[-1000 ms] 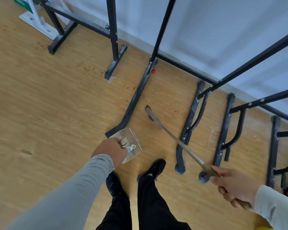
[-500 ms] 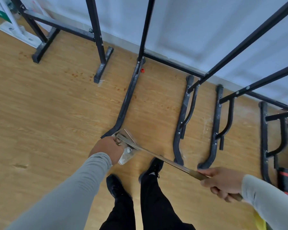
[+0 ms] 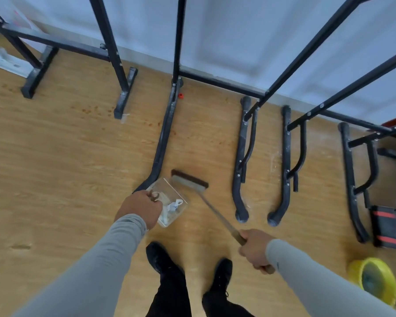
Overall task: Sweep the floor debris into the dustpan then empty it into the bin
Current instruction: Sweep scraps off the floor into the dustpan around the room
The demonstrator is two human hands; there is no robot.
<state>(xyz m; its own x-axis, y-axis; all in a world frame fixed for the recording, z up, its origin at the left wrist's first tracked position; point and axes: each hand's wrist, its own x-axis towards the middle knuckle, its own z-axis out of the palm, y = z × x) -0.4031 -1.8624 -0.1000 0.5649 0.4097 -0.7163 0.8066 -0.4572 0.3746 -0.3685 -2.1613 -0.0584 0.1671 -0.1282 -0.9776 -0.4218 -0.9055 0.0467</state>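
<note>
Wood-grain floor [image 3: 55, 156], clear dustpan [image 3: 169, 193]

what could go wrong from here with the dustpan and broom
1. The clear dustpan already holds white scraps; the left hand grips only its handle, so a tilt may spill them.
2. The broom head, swung by the right hand, sits at the pan's far edge and could knock it.
3. The black frame foot beside the pan may snag the broom.
</note>
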